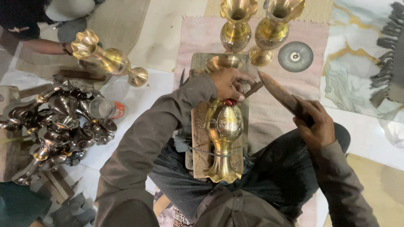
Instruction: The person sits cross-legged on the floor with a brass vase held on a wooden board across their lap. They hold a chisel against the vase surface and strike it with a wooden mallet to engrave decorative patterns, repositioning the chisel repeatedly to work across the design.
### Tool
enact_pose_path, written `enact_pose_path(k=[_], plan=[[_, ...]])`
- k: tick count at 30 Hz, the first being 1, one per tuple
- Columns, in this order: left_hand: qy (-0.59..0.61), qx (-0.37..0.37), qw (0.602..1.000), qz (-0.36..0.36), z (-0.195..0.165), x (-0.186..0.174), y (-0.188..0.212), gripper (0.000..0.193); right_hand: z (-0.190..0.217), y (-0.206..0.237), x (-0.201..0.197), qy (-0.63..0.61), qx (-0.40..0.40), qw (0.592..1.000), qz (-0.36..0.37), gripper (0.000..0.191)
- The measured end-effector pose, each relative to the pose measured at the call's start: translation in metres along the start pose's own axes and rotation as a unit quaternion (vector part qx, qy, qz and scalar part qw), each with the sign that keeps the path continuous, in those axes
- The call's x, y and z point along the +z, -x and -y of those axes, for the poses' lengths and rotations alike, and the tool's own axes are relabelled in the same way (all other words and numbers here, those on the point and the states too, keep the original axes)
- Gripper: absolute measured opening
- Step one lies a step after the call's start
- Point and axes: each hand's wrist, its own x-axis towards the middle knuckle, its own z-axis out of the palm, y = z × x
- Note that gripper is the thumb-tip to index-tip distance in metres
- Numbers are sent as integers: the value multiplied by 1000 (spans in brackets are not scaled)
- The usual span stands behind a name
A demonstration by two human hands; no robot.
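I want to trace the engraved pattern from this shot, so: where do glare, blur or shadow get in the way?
Head view: bright glare on the belly of the brass vase washes out its pattern; the left hand and its chisel look sharp; the right hand and wooden mallet are slightly soft; the pile of dark vases sits in shadow.

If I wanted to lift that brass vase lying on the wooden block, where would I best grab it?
Probably by the narrow stem between belly and flared foot, coming down from above. The brass vase lies on its side along the wooden block, its foot toward the wearer. The round polished belly looks slippery. A wire crosses the stem, so it may need loosening first.
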Motion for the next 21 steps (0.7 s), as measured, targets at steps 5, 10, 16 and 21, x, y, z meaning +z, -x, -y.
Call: enact_pose_path(k=[5,10,16,21], plan=[[54,5,996,72,-3,-3,-9,56,6,19,13,-99,7,994,-44,69],[23,-3,992,124,-5,-7,-14,51,7,33,25,-219,-6,972,-82,72],[26,16,992,126,-1,-7,-15,52,13,41,26,-177,-7,979,-100,68],[-42,29,997,63,3,-4,-14,55,18,40,22,-89,-9,992,-86,69]])
